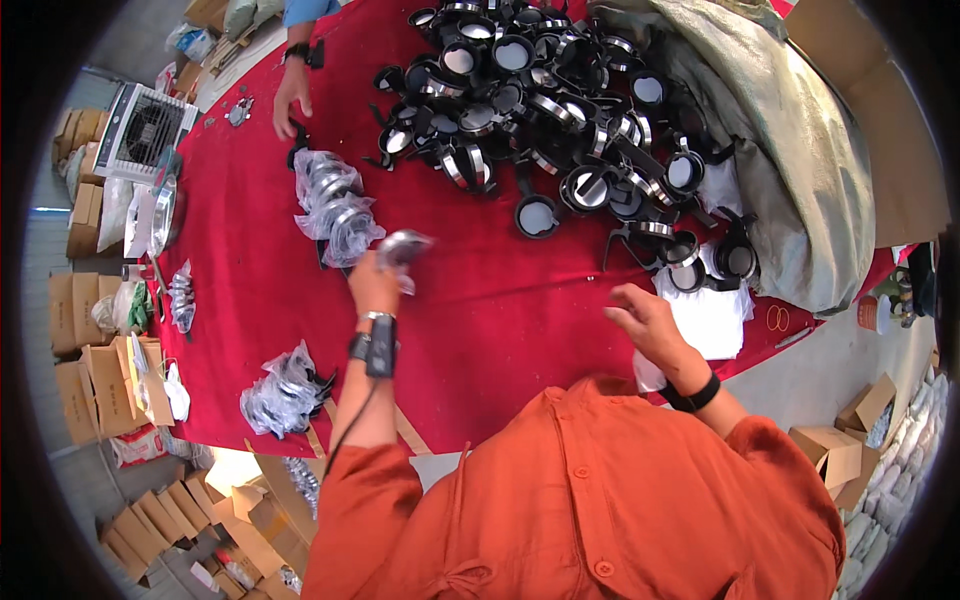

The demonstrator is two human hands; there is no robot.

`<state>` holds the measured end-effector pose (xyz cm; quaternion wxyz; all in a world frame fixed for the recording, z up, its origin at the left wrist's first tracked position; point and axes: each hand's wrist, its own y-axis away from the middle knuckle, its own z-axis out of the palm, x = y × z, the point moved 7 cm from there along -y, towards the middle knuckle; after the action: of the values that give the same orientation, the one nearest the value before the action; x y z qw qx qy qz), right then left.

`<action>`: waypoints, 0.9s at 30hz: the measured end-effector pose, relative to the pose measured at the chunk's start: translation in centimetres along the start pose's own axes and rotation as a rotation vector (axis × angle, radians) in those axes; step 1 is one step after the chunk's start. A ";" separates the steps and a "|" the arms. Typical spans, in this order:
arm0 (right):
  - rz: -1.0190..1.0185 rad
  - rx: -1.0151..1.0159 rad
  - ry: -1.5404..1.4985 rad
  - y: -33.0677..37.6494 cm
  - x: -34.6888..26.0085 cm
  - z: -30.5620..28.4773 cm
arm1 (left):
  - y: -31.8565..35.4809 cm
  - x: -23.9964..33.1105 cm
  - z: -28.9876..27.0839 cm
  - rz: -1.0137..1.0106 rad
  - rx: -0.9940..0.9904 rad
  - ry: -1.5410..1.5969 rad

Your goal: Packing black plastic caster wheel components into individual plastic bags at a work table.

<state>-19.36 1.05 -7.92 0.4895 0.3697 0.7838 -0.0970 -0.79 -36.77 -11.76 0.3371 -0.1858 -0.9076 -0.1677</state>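
Observation:
My left hand (375, 287) is closed on a round silver part (405, 247) with clear plastic about it, blurred by motion. Just beyond it lies a row of silver parts wrapped in clear plastic (335, 200). My right hand (650, 325) is held with bent fingers and the thumb apart, nothing visible in it. Beside that hand is a stack of thin white bags (705, 325) at the table's right. Further off, a large heap of black-and-silver round parts with black handles (540, 110) covers the far middle of the table.
Another wrapped bundle (285, 393) rests at the near left of the red-covered table (500, 370). A co-worker's hand (292, 95) reaches in at the far left. A grey-green sack (770, 150) lies beside the heap. Cardboard boxes (80, 310) and an air cooler (148, 132) stand left.

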 end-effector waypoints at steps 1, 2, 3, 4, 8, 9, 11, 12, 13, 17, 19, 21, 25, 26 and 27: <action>0.032 0.051 -0.028 0.9 1.5 -0.9 | -2.1 -0.3 -1.2 0.141 0.125 -0.251; 0.069 0.108 -0.056 1.9 2.9 -1.7 | -3.9 -0.8 -1.8 0.288 0.246 -0.498; 0.184 0.159 -0.081 3.0 3.9 -2.6 | -5.9 -3.3 -2.2 0.268 0.304 -0.427; 0.330 0.190 -0.184 4.1 5.3 -3.1 | -7.7 -5.2 -2.3 0.257 0.343 -0.346; 0.438 0.449 -0.094 7.7 9.9 -7.3 | -12.9 -11.2 -4.1 0.075 0.178 -0.125; 0.479 0.510 -0.145 8.6 11.0 -8.5 | -13.5 -13.2 -4.9 0.129 0.141 0.083; 0.572 0.701 -0.370 10.7 13.9 -11.2 | -11.8 -12.4 -4.6 0.101 0.405 0.134; 0.557 0.800 -0.397 11.4 14.1 -12.7 | -11.5 -12.4 -4.3 0.082 0.426 0.212; 0.521 0.880 -0.396 11.7 14.4 -13.9 | -10.9 -12.3 -4.2 0.105 0.403 0.256; 0.327 1.137 -0.489 10.3 16.8 -15.8 | -4.1 -6.4 -2.4 -0.019 0.324 0.572; 0.348 1.156 -0.560 8.6 18.4 -15.0 | -1.3 -5.5 -2.8 -0.045 0.358 0.493; 0.355 1.131 -0.601 6.9 18.3 -14.2 | 1.7 -5.0 -1.5 -0.017 0.239 0.420; 0.339 1.051 -0.770 5.6 17.9 -12.5 | 11.5 4.5 7.2 0.015 -0.324 0.441; 0.326 1.031 -0.833 5.4 17.9 -12.1 | 13.5 6.2 9.6 0.020 -0.471 0.431; 0.289 1.013 -0.877 5.5 18.2 -11.8 | 15.5 8.4 11.7 0.060 -0.603 0.440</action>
<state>-28.34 19.84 -16.07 0.5362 0.5804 0.3140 -0.5263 -6.12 -16.30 -11.72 0.4592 -0.2627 -0.7174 -0.4533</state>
